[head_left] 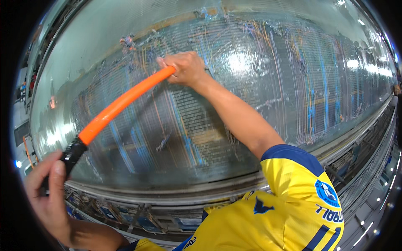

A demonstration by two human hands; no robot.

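Note:
A thick orange tube [125,102], slightly bent, slants across the left half of the view. Its lower left end runs into a black grip [73,154], which my left hand [48,196] holds, thumb along it. Farther up, my right hand [186,69] closes round the tube's other end; the hand hides that tip. Beneath the right hand lies a large, glossy, wet-looking sheet [251,104]. Streaks of blue, orange and white lines show on or through it. Whether the right hand touches the sheet, I cannot tell.
Metal rails [167,194] run along the sheet's near edge, with framework and dark gaps below them. Bright lamp glare sits on the sheet. Another orange strip [29,151] stands at the far left edge. Lit floor or fittings show at lower right.

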